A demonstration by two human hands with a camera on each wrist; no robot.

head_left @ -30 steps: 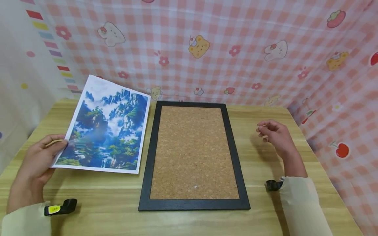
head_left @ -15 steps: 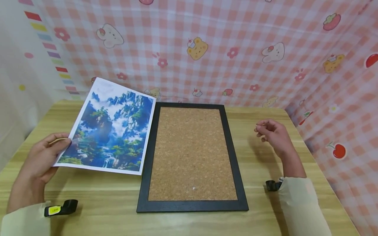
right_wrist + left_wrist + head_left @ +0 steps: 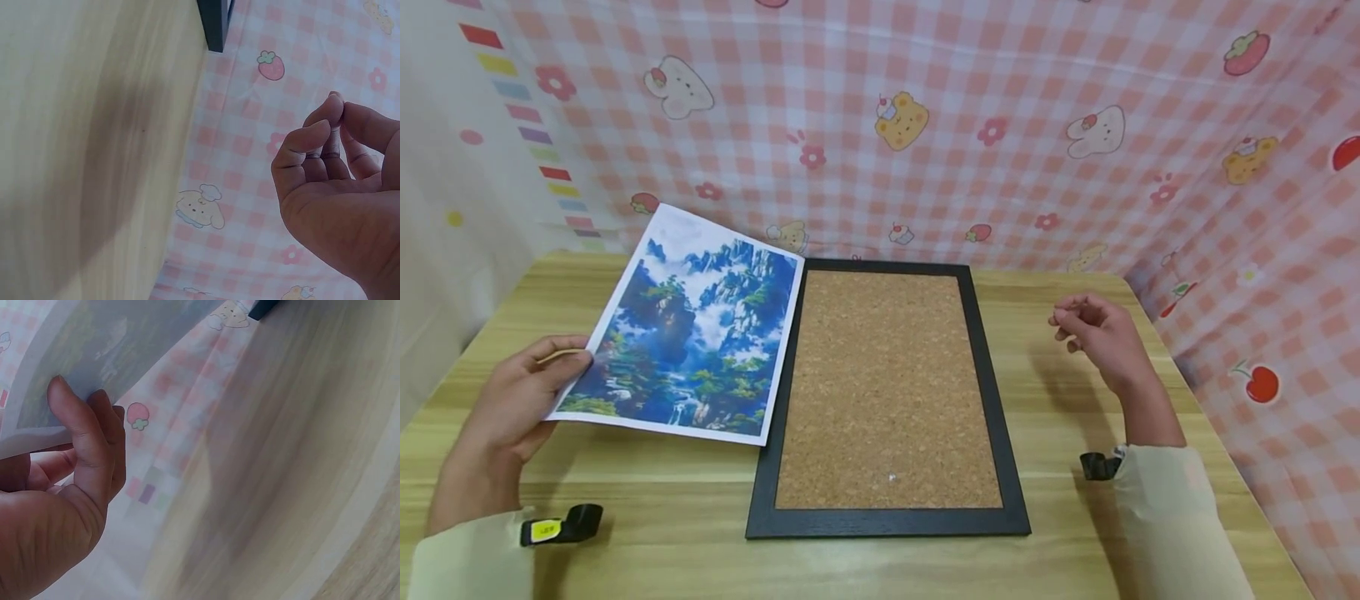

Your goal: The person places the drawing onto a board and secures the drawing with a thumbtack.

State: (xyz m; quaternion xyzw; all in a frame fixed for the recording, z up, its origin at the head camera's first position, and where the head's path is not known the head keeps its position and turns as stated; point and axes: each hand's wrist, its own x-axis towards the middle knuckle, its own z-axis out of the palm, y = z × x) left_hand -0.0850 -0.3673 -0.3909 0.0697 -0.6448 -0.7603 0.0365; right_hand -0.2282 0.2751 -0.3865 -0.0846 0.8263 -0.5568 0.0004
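the yellow label (image 3: 546,531) on your left wrist camera (image 3: 580,522) carries dark print too small to read. the picture (image 3: 700,333) is a white-bordered sheet: blue, misty peaks up top, green trees and a thin waterfall lower down. it slants above the table (image 3: 685,517), its far left corner highest, its right edge overlapping the left side of the black-framed corkboard (image 3: 887,392) as seen from your head; you cannot tell whether the two touch. a tiny bright spot (image 3: 892,477) shows near the cork's near edge. your left hand (image 3: 512,404) pinches the sheet by its left edge near the lower corner, thumb on the printed face, fingers behind. your right hand (image 3: 1101,337) hangs over the table, right of the board and well apart from it, fingers bent and tips together; whether they pinch anything tiny cannot be told
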